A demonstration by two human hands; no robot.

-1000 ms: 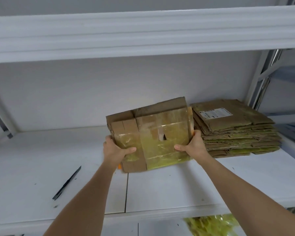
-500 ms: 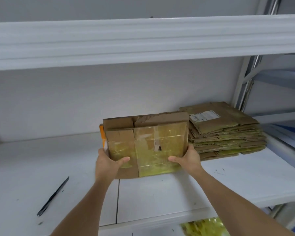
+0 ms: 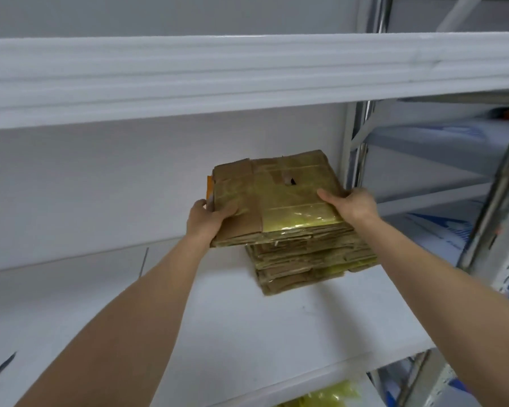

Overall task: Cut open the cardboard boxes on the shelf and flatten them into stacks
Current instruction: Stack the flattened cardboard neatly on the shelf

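**Flattened box going onto the stack**

A white metal shelf (image 3: 276,312) against a pale wall, another shelf board close above. I hold a flattened cardboard box (image 3: 279,201) over the stack of flat boxes (image 3: 309,259) at the shelf's right end, its near edge touching the pile. My left hand (image 3: 206,220) grips the left corner, my right hand (image 3: 351,202) grips the right edge, thumbs on top. It looks light and fairly stiff; the glossy yellow tape (image 3: 300,212) may be slippery, so bare cardboard edges seem the safer hold
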